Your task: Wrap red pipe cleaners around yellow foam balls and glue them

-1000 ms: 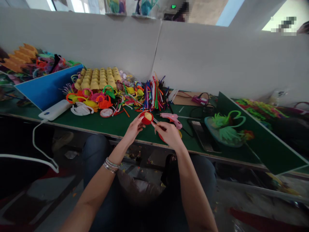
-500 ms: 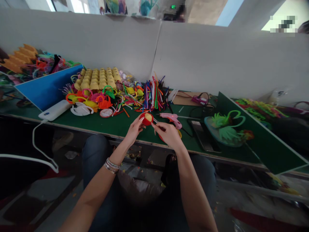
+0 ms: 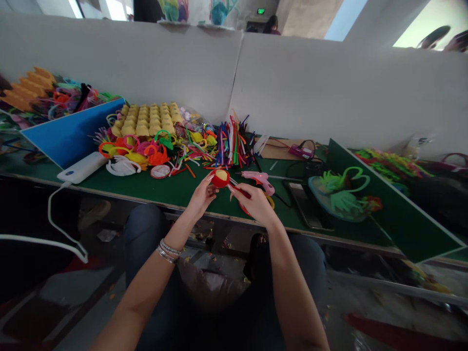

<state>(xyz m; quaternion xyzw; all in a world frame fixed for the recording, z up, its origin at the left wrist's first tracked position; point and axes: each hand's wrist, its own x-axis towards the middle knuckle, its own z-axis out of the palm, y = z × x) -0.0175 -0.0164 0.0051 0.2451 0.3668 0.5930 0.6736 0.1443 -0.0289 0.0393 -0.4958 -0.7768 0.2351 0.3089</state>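
Observation:
My left hand [image 3: 202,195] pinches a small yellow egg-carton cup wrapped in red pipe cleaner [image 3: 220,177], holding it just above the green table [image 3: 171,187]. My right hand [image 3: 254,202] is closed on the loose end of the red pipe cleaner [image 3: 239,190], which runs to the cup. A pink glue gun [image 3: 258,178] lies on the table right behind my right hand, its light on. Both hands are close together near the table's front edge.
A heap of coloured pipe cleaners [image 3: 230,141] and bent shapes [image 3: 146,148] lies behind my hands, with a yellow egg carton [image 3: 148,119] beyond. A white power bank [image 3: 82,167] with cable sits left, a blue board [image 3: 73,134] behind it. A phone [image 3: 305,197] and green craft bowl [image 3: 338,192] sit right.
The wrapped cup has tilted and risen slightly in my left hand. Both hands stay in nearly the same place.

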